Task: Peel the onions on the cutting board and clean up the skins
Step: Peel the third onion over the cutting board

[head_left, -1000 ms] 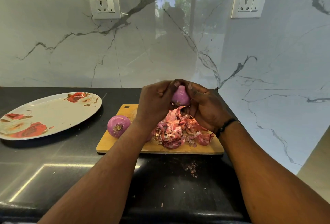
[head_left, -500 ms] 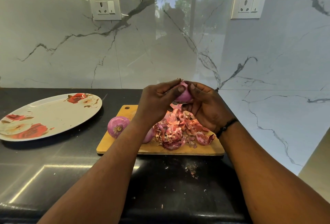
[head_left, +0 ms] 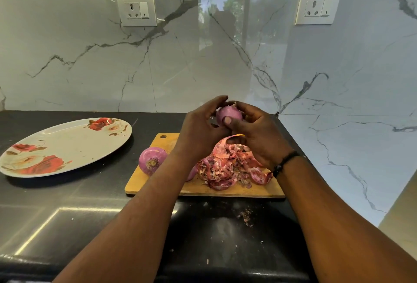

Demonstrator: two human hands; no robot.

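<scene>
Head view: both hands are holding a small onion [head_left: 228, 113] above the cutting board [head_left: 225, 189], so loosened skin is falling onto the skins [head_left: 228, 167] heaped there. Right hand [head_left: 255, 133] is cradling it, thumb pressing; left hand [head_left: 200, 131] is pinching its top. Another onion [head_left: 151, 163] is sitting at the board's left edge; a floral plate [head_left: 63, 147] is resting well apart on the table [head_left: 67, 215].

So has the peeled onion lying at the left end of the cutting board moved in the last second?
No. The peeled onion lies at the same spot by the cutting board's left edge, root end toward the camera.
</scene>
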